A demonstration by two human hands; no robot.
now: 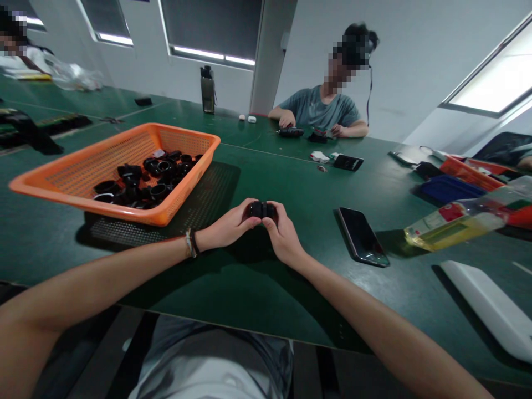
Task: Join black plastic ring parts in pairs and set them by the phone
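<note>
Between my two hands, above the green table [291, 310], is a small black plastic part [262, 209] with a seam down its middle. My left hand [236, 224] grips its left end, thumb along the near side. Around the right end, the fingers and thumb of my right hand [285, 233] are closed. Whether it is one piece or two pressed together, I cannot tell. An orange plastic basket [183, 194] stands to the left of my hands, holding several black ring-shaped plastic parts [160, 191] in a loose heap.
Right of my hands lie a phone [364, 237], a tipped bottle of yellow liquid [453, 224] and a long white object [486, 310]. A blue tray [451, 189] sits farther right. Across the table a person [324, 111] sits by a black power tool [291, 132]. A dark bottle [207, 91] stands behind.
</note>
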